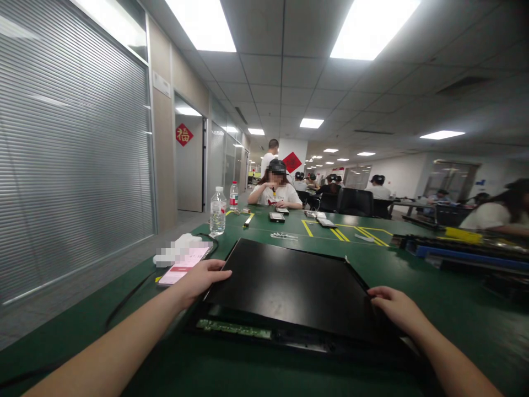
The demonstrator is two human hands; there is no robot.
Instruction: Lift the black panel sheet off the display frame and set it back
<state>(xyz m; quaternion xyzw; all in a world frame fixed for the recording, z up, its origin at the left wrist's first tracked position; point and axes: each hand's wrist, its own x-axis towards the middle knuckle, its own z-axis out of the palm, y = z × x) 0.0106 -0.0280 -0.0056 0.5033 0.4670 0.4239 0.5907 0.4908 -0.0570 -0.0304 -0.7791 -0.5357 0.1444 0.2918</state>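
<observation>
A black flat display panel (285, 281) lies in front of me, slightly raised over a black frame (303, 340). A strip of green circuit board (233, 329) shows in the gap along the near edge. My left hand (200, 281) is closed on the panel's left edge, thumb on top and the other fingers partly hidden. At the right edge, my right hand (392, 309) grips the panel, its lower fingers out of sight beneath.
A phone (188, 263) with a lit screen lies left of the panel, near a clear water bottle (217, 212). Hard drives (276, 217) lie farther off before a seated person (275, 190). Long dark parts (446, 248) are stacked at right on the green table (467, 314).
</observation>
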